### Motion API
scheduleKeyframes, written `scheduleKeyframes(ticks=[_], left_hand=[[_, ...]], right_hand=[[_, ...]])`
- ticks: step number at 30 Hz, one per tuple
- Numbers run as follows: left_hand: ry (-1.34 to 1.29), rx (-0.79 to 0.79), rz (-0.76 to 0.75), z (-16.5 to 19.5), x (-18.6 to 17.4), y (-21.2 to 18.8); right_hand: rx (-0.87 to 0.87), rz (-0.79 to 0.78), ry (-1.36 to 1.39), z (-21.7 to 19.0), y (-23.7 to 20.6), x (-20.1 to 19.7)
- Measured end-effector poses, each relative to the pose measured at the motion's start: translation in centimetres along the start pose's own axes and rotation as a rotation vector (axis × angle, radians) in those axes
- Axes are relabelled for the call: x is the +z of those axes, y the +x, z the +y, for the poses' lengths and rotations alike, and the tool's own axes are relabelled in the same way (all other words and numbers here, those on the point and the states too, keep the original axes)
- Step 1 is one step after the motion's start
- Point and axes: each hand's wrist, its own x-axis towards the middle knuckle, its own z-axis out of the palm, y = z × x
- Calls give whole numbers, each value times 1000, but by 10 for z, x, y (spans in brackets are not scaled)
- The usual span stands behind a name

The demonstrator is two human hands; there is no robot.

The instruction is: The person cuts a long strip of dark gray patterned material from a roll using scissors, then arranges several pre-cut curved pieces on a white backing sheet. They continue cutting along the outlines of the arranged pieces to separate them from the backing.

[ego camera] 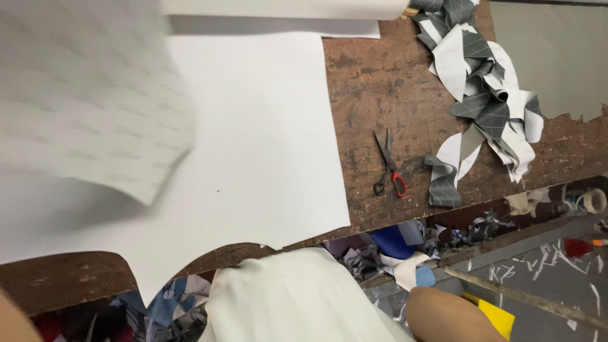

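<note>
Lifting at the bench's (392,82) left side, a blurred white sheet (88,95) hangs above the flat white fabric (253,139); hands are out of view. Scissors (389,166) lie unused beside grey offcuts (481,82), so cutting looks undone.

Worn wooden worktable (392,82) above scrap-littered grey floor (538,278).

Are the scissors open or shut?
Shut, or nearly. The scissors lie flat on the brown table, their blades together in one thin point, the red and black handle loops close side by side.
</note>
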Motion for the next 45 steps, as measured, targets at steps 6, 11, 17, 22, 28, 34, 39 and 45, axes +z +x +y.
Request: scheduleKeyframes(ticks=[6,11,17,22,28,34,39,45], left_hand=[[-131,168,-85,105,11,9],[-259,321,-234,131,109,-19],[-50,103,-845,100,263,-127],[-8,-57,-534,57,235,-212],[557,-369,130,-30,148,-241],[214,-789,55,-57,159,-244],[348,-787,-182,-43,185,-256],[513,-655,117,-26,190,-255]], right_hand=[[77,65,71,4,-6,7],[665,334,13,77,-36,26],[1352,464,-159,225,-161,26],[1573,563,-237,256,-220,28],[1089,425,-635,290,-197,26],[1497,330,-565,306,-160,23],[1578,109,-713,308,-165,15],[1367,216,-624,296,-192,1]])
